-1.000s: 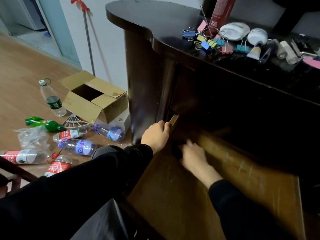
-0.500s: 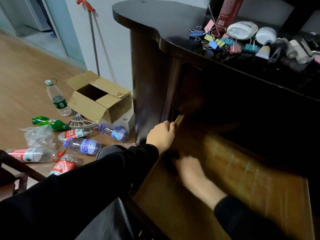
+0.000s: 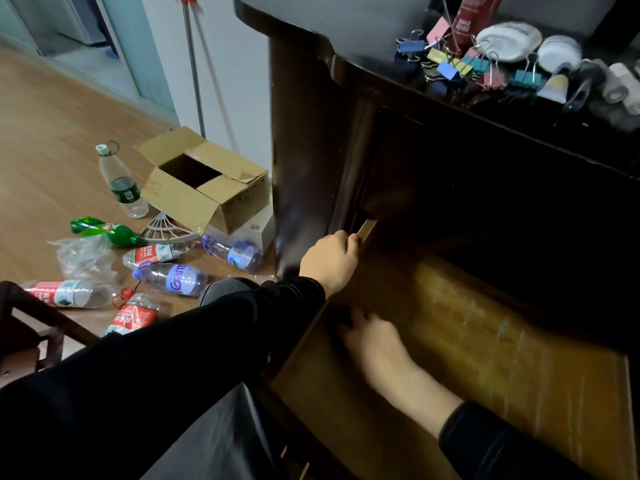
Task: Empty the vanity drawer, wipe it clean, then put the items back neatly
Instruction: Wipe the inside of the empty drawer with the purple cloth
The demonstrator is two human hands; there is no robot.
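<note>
dark desk [image 3: 346, 32] holds binder clips [image 3: 450, 67]; drawer [image 3: 485, 341] emptied. left hand [image 3: 329, 261] grips its side, right hand [image 3: 375, 341] blurred inside, grasp unclear. likely wiping; restocking next.

Long black sleeves [image 3: 180, 372] with pale stitching at cuffs.
</note>
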